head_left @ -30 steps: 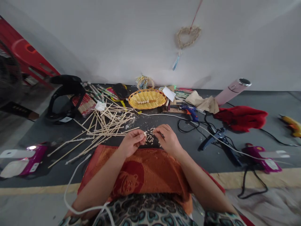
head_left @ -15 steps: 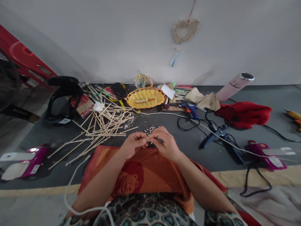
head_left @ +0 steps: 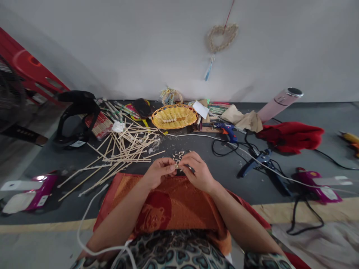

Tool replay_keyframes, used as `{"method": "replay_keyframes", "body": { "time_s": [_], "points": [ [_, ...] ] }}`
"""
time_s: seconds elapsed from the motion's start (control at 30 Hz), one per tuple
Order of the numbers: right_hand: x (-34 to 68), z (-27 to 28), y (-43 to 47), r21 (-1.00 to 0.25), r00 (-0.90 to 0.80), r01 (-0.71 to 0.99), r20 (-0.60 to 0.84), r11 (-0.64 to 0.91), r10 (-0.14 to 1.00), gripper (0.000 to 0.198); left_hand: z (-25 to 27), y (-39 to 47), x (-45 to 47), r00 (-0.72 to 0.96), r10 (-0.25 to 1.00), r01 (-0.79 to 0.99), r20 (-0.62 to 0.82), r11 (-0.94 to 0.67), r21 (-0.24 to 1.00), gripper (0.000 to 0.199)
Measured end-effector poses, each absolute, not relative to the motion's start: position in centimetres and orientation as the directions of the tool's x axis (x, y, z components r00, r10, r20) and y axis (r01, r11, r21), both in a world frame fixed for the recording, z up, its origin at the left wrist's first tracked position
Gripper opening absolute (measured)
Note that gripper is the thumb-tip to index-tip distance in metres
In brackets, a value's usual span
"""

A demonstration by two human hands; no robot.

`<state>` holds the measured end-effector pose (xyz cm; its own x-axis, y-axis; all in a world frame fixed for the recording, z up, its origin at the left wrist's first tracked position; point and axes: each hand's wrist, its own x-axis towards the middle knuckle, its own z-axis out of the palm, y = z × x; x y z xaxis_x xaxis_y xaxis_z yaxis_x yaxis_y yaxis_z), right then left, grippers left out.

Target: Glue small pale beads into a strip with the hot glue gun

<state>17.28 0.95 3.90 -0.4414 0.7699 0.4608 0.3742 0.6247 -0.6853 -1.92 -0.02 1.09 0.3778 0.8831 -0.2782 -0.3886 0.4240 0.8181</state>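
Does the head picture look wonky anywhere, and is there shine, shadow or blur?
Head view: glare on the left purple gadget; head view: soft shadow on the wall; head view: the bottle leans, probably lens stretch; head view: detail between left hand and right hand too small to tell.

A tiny pale piece (details blurred) is held just beside short pale bits lying scattered.

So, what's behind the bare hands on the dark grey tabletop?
Scattered small pale pieces show just beyond the bare left hand and bare right hand, on the dark grey tabletop. The hands cover anything directly beneath them.
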Motion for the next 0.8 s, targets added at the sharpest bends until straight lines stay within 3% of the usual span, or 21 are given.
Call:
{"method": "replay_keyframes", "body": {
  "time_s": [0.3, 0.5, 0.8],
  "points": [
    [17.72, 3.73, 1.06, -0.688, -0.448, 0.347, 0.476, 0.638, 0.757, 0.011, 1.33, 0.01, -1.84, 0.389, 0.873, -0.376, -0.296, 0.443, 0.814, 0.024],
    [17.79, 3.46, 1.07, -0.748, -0.438, 0.294, 0.448, 0.595, 0.78, 0.029, 1.34, -0.11, -1.67, 0.389, 0.872, -0.445, -0.298, 0.461, 0.768, 0.026],
    [17.6, 3.49, 1.01, -0.69, -0.472, 0.346, 0.458, 0.636, 0.754, 0.018, 1.17, -0.07, -1.49, 0.39, 0.871, -0.439, -0.3, 0.462, 0.77, 0.03]
  ]
}}
